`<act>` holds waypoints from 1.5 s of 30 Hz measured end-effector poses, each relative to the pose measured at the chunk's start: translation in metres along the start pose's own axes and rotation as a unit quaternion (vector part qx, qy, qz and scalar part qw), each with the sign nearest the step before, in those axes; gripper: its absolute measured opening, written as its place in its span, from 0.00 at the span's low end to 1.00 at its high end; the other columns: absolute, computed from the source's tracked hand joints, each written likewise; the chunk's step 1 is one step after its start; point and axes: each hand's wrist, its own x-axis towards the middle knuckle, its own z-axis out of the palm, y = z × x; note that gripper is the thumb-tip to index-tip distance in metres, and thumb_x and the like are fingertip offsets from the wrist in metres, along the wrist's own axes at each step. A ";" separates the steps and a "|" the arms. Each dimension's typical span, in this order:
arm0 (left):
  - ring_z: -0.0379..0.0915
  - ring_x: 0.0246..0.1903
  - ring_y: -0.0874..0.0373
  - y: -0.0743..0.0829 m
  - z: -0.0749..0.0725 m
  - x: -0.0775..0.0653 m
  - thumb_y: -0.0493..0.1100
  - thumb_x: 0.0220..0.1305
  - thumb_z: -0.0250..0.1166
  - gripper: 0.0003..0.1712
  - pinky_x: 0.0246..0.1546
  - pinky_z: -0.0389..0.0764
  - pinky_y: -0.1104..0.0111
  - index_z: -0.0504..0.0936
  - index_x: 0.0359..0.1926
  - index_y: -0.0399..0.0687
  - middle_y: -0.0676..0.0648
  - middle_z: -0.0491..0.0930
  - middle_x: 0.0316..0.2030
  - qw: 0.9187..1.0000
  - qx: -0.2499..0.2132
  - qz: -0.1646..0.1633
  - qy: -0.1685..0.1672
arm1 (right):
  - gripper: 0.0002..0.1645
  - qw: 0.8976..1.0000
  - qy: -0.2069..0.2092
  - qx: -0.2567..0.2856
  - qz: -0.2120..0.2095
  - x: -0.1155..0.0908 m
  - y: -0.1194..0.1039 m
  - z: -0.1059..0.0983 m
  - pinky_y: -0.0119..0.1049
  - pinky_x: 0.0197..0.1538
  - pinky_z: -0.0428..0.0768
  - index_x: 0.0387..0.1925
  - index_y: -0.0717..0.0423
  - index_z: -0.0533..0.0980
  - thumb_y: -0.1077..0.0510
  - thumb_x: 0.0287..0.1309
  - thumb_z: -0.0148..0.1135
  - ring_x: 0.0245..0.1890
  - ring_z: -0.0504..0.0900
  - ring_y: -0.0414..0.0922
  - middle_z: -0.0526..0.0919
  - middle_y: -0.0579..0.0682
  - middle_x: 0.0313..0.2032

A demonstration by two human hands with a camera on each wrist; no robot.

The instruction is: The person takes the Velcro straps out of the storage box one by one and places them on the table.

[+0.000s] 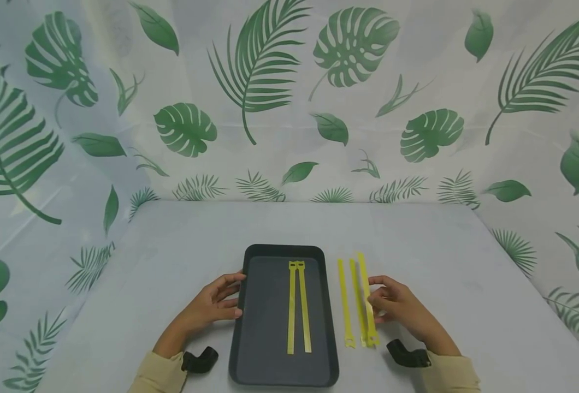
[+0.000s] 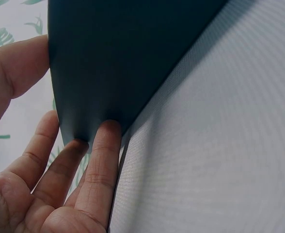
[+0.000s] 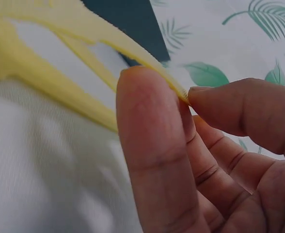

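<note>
A dark grey tray [image 1: 262,322] lies on the table in the head view, and two yellow hook-and-loop cable ties [image 1: 291,311] rest in it with their slotted heads at the far end. My left hand [image 1: 218,300] touches the tray's left side with fairly straight fingertips; the left wrist view shows them against the dark outer wall [image 2: 108,58]. Right of the tray, my right hand [image 1: 397,303] pinches one yellow cable tie [image 1: 365,284] between thumb and finger, its near end hidden in part by overlap. Two more ties [image 1: 344,300] lie just left of it, heads towards me.
The pale table [image 1: 191,229] spreads around the tray. A leaf-print curtain [image 1: 279,136] closes off the back and both sides. Each wrist bears a black camera mount [image 1: 409,353] over a beige sleeve [image 1: 452,374].
</note>
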 end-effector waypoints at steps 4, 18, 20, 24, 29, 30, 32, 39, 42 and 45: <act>0.53 0.78 0.23 -0.001 0.000 0.000 0.35 0.69 0.75 0.47 0.68 0.79 0.67 0.59 0.79 0.25 0.24 0.46 0.83 1.000 0.001 0.010 -0.002 | 0.36 1.000 0.002 -0.001 0.013 -0.001 0.002 -0.003 0.39 0.37 0.90 0.73 0.77 0.61 0.61 0.76 0.64 0.35 0.81 0.45 0.81 0.53 0.37; 0.53 0.77 0.22 -0.001 0.000 -0.001 0.35 0.69 0.74 0.46 0.68 0.78 0.68 0.59 0.78 0.23 0.23 0.49 0.82 1.000 0.003 0.016 -0.001 | 0.35 0.999 0.004 -0.022 0.043 -0.003 0.008 -0.009 0.38 0.37 0.90 0.72 0.77 0.62 0.64 0.74 0.65 0.35 0.82 0.48 0.83 0.54 0.37; 0.53 0.77 0.22 -0.001 0.000 0.000 0.35 0.69 0.74 0.47 0.68 0.78 0.68 0.59 0.78 0.23 0.22 0.48 0.82 1.000 0.003 0.017 -0.001 | 0.34 0.998 0.014 -0.033 0.050 -0.002 0.009 -0.008 0.37 0.36 0.90 0.72 0.77 0.62 0.65 0.74 0.64 0.35 0.82 0.48 0.83 0.53 0.36; 0.53 0.77 0.21 -0.003 -0.001 0.000 0.34 0.69 0.74 0.46 0.68 0.79 0.68 0.59 0.78 0.22 0.22 0.47 0.82 1.000 0.001 0.021 -0.001 | 0.31 0.995 0.047 -0.063 0.065 0.000 0.006 -0.003 0.37 0.34 0.89 0.70 0.77 0.65 0.68 0.73 0.64 0.33 0.83 0.48 0.83 0.53 0.33; 0.53 0.77 0.21 -0.003 -0.002 0.001 0.33 0.68 0.74 0.46 0.67 0.79 0.68 0.59 0.78 0.22 0.22 0.47 0.82 1.000 -0.002 0.025 -0.002 | 0.29 0.986 0.084 -0.121 0.083 0.002 -0.002 0.005 0.37 0.31 0.89 0.67 0.73 0.69 0.69 0.69 0.67 0.29 0.84 0.47 0.83 0.54 0.33; 0.53 0.77 0.21 -0.002 -0.001 0.001 0.33 0.68 0.74 0.46 0.67 0.79 0.68 0.59 0.78 0.22 0.22 0.47 0.82 1.000 -0.001 0.025 -0.001 | 0.29 0.983 0.091 -0.135 0.089 0.002 -0.003 0.005 0.37 0.31 0.89 0.66 0.72 0.70 0.69 0.68 0.68 0.29 0.84 0.46 0.83 0.53 0.33; 0.53 0.77 0.21 -0.002 -0.001 0.000 0.34 0.68 0.74 0.46 0.67 0.79 0.68 0.59 0.78 0.22 0.22 0.46 0.82 1.000 -0.001 0.024 -0.002 | 0.30 0.977 0.100 -0.159 0.098 0.003 -0.005 0.007 0.37 0.31 0.89 0.66 0.71 0.70 0.68 0.67 0.70 0.28 0.85 0.46 0.83 0.53 0.33; 0.52 0.77 0.21 0.000 -0.001 0.000 0.35 0.69 0.75 0.47 0.67 0.79 0.69 0.58 0.78 0.22 0.22 0.45 0.82 1.000 -0.007 0.021 -0.005 | 0.31 0.956 0.124 -0.245 0.106 0.002 -0.013 0.005 0.39 0.33 0.82 0.64 0.70 0.70 0.63 0.66 0.73 0.26 0.85 0.44 0.84 0.50 0.32; 0.51 0.78 0.21 0.000 -0.002 0.000 0.35 0.69 0.75 0.47 0.67 0.79 0.69 0.58 0.78 0.22 0.23 0.45 0.83 1.000 -0.007 0.020 -0.004 | 0.29 0.959 0.124 -0.241 0.088 0.001 -0.017 0.005 0.39 0.33 0.83 0.63 0.70 0.71 0.64 0.67 0.72 0.26 0.85 0.44 0.83 0.50 0.33; 0.51 0.78 0.21 0.000 -0.002 0.000 0.35 0.69 0.75 0.47 0.67 0.79 0.69 0.58 0.78 0.22 0.23 0.44 0.83 1.000 -0.007 0.020 -0.006 | 0.24 0.962 0.121 -0.239 0.050 0.000 -0.019 0.006 0.37 0.31 0.82 0.59 0.69 0.75 0.64 0.66 0.73 0.27 0.85 0.44 0.83 0.49 0.32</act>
